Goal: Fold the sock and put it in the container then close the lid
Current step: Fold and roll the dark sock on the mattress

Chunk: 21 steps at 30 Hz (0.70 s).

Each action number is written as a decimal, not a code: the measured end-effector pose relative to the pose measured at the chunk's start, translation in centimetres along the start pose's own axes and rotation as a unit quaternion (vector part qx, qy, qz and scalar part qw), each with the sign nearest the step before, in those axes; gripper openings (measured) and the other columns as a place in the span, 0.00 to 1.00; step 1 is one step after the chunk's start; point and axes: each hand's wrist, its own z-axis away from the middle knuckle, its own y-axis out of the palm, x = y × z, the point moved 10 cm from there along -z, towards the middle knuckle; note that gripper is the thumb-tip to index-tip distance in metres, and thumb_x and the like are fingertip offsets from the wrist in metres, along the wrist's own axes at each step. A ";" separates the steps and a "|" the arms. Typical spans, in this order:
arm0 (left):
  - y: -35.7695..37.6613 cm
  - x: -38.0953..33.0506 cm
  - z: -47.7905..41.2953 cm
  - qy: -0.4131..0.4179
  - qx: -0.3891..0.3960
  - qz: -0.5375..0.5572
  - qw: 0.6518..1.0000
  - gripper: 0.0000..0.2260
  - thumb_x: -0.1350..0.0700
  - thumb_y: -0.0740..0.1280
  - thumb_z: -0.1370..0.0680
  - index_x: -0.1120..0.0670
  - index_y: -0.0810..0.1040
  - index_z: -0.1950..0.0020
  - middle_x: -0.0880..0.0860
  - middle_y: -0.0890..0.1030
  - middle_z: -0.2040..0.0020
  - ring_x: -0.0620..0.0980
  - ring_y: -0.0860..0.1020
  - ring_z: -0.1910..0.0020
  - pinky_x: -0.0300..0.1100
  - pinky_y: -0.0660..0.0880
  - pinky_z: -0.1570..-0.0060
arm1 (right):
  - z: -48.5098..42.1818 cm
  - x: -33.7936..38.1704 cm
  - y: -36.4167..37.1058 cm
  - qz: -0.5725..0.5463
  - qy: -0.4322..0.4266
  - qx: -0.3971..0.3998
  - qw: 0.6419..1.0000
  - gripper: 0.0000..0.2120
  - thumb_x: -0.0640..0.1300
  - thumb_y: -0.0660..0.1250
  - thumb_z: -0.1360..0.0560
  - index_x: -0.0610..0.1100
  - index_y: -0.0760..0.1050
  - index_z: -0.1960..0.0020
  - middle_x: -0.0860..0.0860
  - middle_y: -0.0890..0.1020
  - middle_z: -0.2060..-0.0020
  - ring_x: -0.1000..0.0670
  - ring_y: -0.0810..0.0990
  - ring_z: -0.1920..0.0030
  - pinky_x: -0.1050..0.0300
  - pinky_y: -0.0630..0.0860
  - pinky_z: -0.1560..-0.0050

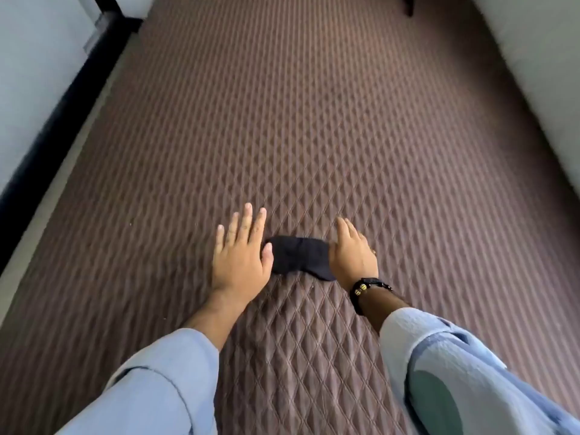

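Note:
A small dark sock [299,257] lies flat on a brown quilted mattress [314,136], folded into a short strip. My left hand [240,255] rests palm down at the sock's left end, fingers spread, thumb touching the fabric. My right hand [353,254] lies on the sock's right end, fingers together and covering that end. A dark beaded bracelet sits on the right wrist. No container or lid is in view.
A pale wall and a black bed-frame edge [62,98] run along the left side of the mattress. A light wall [546,73] borders the right. A dark object [408,4] shows at the far top edge.

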 end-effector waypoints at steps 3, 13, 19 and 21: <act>5.1 1.6 -0.8 -0.047 0.077 0.031 0.995 0.30 0.47 0.55 0.16 0.50 0.54 0.14 0.56 0.62 0.15 0.59 0.68 0.19 0.58 0.65 0.21 | -0.9 -3.3 3.8 -0.011 0.087 0.045 0.995 0.20 0.47 0.61 0.20 0.42 0.67 0.31 0.42 0.73 0.33 0.36 0.73 0.33 0.38 0.76 0.40; 14.9 4.2 -1.5 -0.283 0.254 0.300 0.875 0.24 0.50 0.71 0.20 0.59 0.76 0.26 0.59 0.87 0.41 0.61 0.85 0.40 0.52 0.79 0.35 | -2.1 -8.0 8.3 -0.063 0.197 0.147 0.967 0.21 0.43 0.71 0.24 0.37 0.71 0.35 0.39 0.81 0.41 0.38 0.81 0.42 0.50 0.77 0.50; 16.3 4.7 -1.3 -0.306 0.256 0.359 0.844 0.18 0.58 0.73 0.21 0.61 0.80 0.32 0.61 0.87 0.44 0.61 0.86 0.42 0.57 0.81 0.37 | -2.6 -6.9 7.8 -0.051 0.119 0.136 0.982 0.15 0.42 0.70 0.24 0.39 0.78 0.39 0.42 0.83 0.46 0.40 0.81 0.46 0.54 0.74 0.52; 15.8 4.8 -1.4 -0.294 0.232 0.348 0.859 0.15 0.56 0.73 0.21 0.58 0.81 0.35 0.60 0.86 0.42 0.62 0.85 0.42 0.58 0.82 0.38 | -2.4 -7.1 7.2 -0.066 0.115 0.097 0.986 0.14 0.42 0.70 0.24 0.40 0.78 0.40 0.42 0.83 0.46 0.40 0.81 0.45 0.53 0.75 0.50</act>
